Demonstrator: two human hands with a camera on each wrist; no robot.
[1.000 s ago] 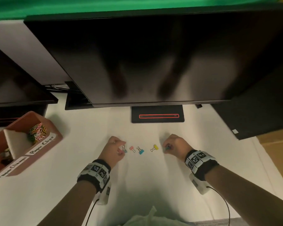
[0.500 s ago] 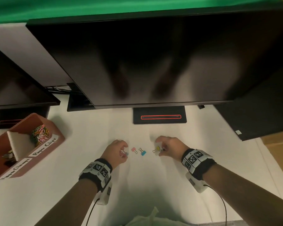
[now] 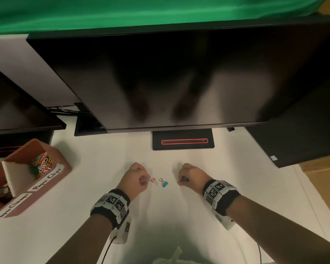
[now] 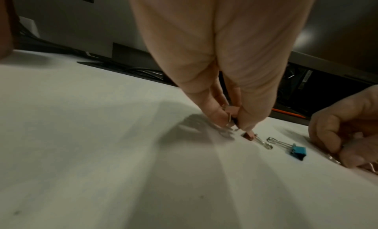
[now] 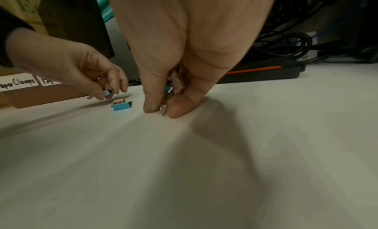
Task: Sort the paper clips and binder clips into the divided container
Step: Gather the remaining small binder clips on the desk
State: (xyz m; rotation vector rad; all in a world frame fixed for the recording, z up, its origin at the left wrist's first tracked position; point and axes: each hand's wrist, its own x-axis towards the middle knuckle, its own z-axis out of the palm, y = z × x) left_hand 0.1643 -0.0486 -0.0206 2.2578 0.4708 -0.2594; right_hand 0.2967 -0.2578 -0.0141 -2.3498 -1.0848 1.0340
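Note:
My left hand pinches small binder clips, one blue, low over the white table. Its fingertips are right beside a pink binder clip lying on the table. A blue binder clip lies just right of the pink one, between my two hands. My right hand pinches binder clips against the table, their wire handles showing between thumb and finger and a blue one deeper in the palm. The brown divided container stands at the far left, with coloured paper clips in its far compartment.
A large dark monitor overhangs the back of the table, its black stand base just beyond my hands. A second monitor stands behind the container. Labels on the container read "Paper Clamps" and "Paper Clips".
My right hand moved left and took the yellow binder clip off the table. My left hand shifted slightly right, up to the pink clip.

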